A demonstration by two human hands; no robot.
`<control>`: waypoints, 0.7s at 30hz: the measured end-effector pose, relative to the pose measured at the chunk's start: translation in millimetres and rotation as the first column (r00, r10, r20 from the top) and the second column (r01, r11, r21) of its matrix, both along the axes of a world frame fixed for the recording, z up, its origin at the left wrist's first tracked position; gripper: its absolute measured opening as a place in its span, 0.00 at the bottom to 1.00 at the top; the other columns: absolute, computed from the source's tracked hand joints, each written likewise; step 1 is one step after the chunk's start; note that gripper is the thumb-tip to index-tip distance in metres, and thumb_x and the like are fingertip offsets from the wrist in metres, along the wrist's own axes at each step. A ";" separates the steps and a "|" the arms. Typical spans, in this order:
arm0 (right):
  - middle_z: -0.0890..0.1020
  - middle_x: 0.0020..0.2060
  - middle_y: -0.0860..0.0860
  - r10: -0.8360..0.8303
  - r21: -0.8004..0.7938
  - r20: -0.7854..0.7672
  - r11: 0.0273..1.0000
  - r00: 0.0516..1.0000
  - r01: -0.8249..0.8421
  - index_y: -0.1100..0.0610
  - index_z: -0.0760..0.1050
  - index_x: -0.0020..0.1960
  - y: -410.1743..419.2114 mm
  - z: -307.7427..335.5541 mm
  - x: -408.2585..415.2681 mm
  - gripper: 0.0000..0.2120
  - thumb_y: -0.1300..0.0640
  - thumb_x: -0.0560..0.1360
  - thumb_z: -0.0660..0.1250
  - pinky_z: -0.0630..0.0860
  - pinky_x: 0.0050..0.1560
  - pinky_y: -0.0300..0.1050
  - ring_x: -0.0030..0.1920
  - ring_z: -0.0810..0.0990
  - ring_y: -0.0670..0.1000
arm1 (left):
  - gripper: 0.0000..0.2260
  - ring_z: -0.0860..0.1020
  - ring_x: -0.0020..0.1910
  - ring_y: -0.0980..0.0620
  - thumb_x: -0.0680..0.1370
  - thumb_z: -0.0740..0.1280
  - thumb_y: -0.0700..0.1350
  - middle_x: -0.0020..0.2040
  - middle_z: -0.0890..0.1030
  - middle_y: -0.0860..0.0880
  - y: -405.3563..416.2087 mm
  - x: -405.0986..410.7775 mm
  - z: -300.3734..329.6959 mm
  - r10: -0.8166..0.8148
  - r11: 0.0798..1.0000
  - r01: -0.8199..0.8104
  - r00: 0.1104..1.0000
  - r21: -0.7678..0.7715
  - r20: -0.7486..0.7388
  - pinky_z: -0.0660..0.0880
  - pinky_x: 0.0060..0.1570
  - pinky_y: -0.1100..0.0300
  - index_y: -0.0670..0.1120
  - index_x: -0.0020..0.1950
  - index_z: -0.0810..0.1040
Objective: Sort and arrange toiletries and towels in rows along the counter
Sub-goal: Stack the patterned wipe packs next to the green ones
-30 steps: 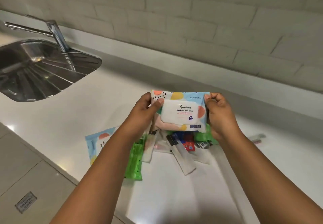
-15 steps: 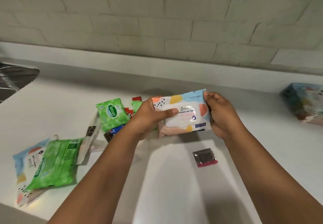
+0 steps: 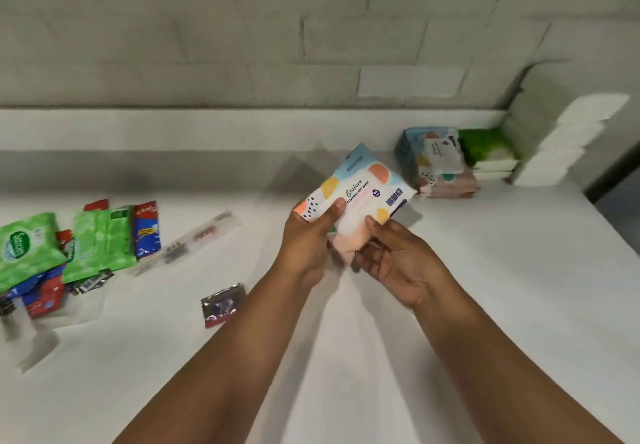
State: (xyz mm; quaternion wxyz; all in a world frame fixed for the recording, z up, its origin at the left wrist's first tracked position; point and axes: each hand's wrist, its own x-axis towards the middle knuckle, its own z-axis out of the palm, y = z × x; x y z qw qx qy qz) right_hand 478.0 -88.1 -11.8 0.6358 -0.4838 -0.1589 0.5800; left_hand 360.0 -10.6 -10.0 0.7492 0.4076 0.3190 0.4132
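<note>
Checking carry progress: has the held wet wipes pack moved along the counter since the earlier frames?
Yes. The wet wipes pack has travelled right, away from the small foil sachet and close to the stacked packs in the right corner.

Both bare forearms reach forward above the counter (image 3: 485, 305), the left hand (image 3: 308, 235) and right hand (image 3: 398, 256) close together, thumbs uppermost and fingers curled in a shared grip.

A home washroom or kitchen is suggested. A white counter (image 3: 485, 305) is backed by a tiled wall (image 3: 311, 45). Toiletry packs (image 3: 97, 242) are scattered there.
</note>
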 end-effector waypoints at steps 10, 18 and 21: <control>0.83 0.57 0.52 -0.235 -0.072 0.265 0.962 0.935 0.262 0.52 0.74 0.64 -11.1 9.4 133.5 0.13 0.58 0.81 0.61 0.78 0.55 0.64 0.55 0.82 0.60 | 0.07 0.80 0.42 0.48 0.79 0.65 0.45 0.50 0.82 0.43 -6.7 117.4 2.0 -0.178 0.976 0.151 0.968 -0.157 -0.178 0.78 0.40 0.58 0.43 0.55 0.76; 0.85 0.50 0.53 -0.272 -0.018 0.658 0.927 0.702 0.375 0.54 0.80 0.53 33.9 22.8 205.1 0.07 0.54 0.76 0.69 0.82 0.49 0.52 0.47 0.85 0.53 | 0.08 0.81 0.40 0.49 0.76 0.69 0.40 0.43 0.81 0.45 41.6 187.2 11.0 -0.131 0.989 0.147 0.905 0.009 -0.405 0.81 0.44 0.53 0.42 0.55 0.78; 0.84 0.51 0.52 -0.198 -0.051 0.818 0.910 0.540 0.411 0.56 0.79 0.57 55.5 21.7 222.4 0.14 0.50 0.75 0.69 0.81 0.51 0.50 0.49 0.83 0.53 | 0.03 0.76 0.36 0.50 0.78 0.67 0.42 0.41 0.79 0.45 54.2 203.5 9.9 -0.089 0.994 0.104 0.888 0.009 -0.450 0.78 0.45 0.53 0.45 0.50 0.79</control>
